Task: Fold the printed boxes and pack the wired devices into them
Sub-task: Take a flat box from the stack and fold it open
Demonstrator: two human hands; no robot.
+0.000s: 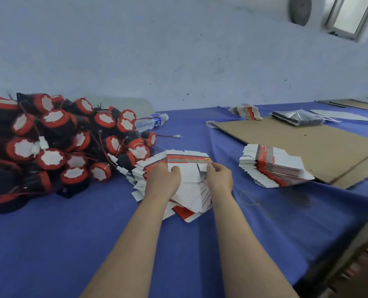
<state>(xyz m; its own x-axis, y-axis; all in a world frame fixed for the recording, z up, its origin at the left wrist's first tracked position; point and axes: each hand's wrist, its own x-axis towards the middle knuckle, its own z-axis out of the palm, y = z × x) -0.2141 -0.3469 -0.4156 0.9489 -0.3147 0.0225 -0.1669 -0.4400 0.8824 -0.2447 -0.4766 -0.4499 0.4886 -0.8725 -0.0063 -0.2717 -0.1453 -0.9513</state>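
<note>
A fanned stack of flat printed boxes (191,196), white with red and grey print, lies on the blue table in front of me. The top flat box (189,163) is lifted a little off it. My left hand (162,180) grips its left part, and my right hand (219,177) pinches its right edge. A big heap of wired devices (56,143), black with red rims, white faces and thin red wires, fills the table's left side, touching the stack's far left corner.
A second stack of flat boxes (271,166) lies to the right, partly on a brown cardboard sheet (297,143). A third small stack (246,111) and a plastic-wrapped pack (297,117) sit at the back. A water bottle (151,121) lies behind the heap. The table's edge (338,252) runs down the right.
</note>
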